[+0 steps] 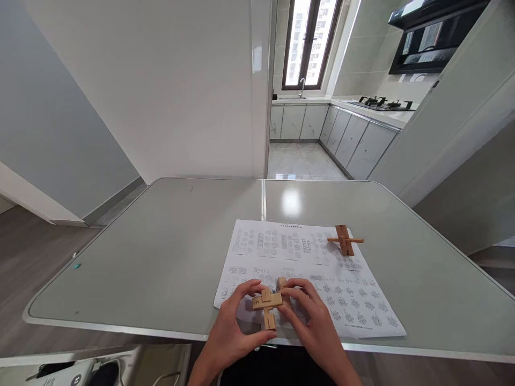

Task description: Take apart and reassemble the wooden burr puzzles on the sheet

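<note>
Near the table's front edge, my left hand (235,324) is closed on joined wooden puzzle pieces (267,301), thumb below and fingers above. These notched bars cross one another, and dark marks show on two of them. From the other side, my right hand (311,319) pinches another wooden piece (282,283), its fingertips touching the right end of the joined pieces. Part of that piece is hidden behind the fingers. Under both hands lies a printed sheet (249,257) covered with small line diagrams.
A wooden plank crossed by a thin stick (345,240) rests on the sheet's upper right. The grey table (161,257) has a pale rim and a centre seam. A small teal bit (77,266) lies at its left edge. Beyond stands a kitchen with cabinets (341,139).
</note>
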`<state>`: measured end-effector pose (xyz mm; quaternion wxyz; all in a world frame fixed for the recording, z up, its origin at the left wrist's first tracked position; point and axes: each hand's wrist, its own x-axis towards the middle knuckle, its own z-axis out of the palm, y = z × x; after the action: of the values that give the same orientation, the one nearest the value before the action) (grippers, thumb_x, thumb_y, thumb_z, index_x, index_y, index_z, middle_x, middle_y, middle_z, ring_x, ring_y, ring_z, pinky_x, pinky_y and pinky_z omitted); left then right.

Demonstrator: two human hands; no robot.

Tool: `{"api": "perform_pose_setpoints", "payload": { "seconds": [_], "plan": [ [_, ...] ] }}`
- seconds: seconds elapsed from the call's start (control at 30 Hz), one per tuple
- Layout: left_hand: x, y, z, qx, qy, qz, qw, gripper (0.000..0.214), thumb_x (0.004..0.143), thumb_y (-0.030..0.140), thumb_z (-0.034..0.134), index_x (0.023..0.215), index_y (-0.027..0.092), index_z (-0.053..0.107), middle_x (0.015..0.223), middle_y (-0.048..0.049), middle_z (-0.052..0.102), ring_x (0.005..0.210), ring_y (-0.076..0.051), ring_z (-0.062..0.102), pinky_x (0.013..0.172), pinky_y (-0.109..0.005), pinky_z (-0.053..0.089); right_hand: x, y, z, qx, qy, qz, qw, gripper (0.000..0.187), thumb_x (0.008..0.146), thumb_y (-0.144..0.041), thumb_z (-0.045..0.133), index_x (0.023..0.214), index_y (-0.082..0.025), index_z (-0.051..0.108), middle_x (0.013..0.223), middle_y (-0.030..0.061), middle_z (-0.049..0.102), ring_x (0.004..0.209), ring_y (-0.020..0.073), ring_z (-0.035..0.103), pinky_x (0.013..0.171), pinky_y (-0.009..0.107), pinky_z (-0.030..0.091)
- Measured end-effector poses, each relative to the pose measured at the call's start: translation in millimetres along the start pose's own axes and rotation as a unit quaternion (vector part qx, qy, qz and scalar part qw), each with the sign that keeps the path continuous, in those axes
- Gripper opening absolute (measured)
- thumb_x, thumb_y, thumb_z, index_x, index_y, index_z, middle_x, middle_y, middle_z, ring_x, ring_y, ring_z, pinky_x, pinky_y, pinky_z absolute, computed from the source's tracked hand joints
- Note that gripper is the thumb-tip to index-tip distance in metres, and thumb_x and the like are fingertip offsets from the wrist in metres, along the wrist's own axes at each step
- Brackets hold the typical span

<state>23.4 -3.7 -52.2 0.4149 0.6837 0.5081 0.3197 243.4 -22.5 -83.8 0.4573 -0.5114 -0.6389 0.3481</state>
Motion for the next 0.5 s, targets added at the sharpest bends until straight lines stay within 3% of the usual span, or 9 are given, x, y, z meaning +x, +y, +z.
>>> {"api": "perform_pose_setpoints", "payload": {
  "seconds": [0.13,0.37,0.5],
  "plan": [
    [1.7,0.2,1.4,-0.013,0.017,0.003,1.0,0.08,0.069,0.021,0.089,0.141,0.033,0.056,0.131,-0.0056,0.071,0.12,-0.029,0.068,0.111,-0.048,0.051,0.9,1.7,-0.3,-0.016,0.015,-0.004,1.0,0.02,0.102,-0.035,0.063,0.121,-0.03,0.067,0.128,0.0098,0.06,0.12,0.0289,0.065,0.098,0.041,0.061],
    [5.8,-4.0,4.0,-0.039,0.093,-0.001,0.995,0.068,0.079,0.033,0.086,0.14,0.028,0.056,0.134,-0.0098,0.07,0.128,-0.031,0.065,0.114,-0.051,0.049,0.0,2.1,5.9,-0.099,0.064,0.007,0.993,0.041,0.096,-0.036,0.07,0.136,-0.033,0.06,0.138,0.0091,0.055,0.128,0.0322,0.059,0.103,0.049,0.058],
    [6.8,-5.6,5.4,-0.041,0.101,0.004,0.994,0.068,0.079,0.035,0.086,0.139,0.027,0.057,0.132,-0.0107,0.07,0.127,-0.031,0.066,0.114,-0.05,0.05,0.8,3.4,11.8,-0.139,0.074,-0.014,0.987,0.036,0.098,-0.033,0.066,0.134,-0.033,0.061,0.125,0.0104,0.063,0.118,0.0339,0.062,0.097,0.054,0.058]
  ]
}}
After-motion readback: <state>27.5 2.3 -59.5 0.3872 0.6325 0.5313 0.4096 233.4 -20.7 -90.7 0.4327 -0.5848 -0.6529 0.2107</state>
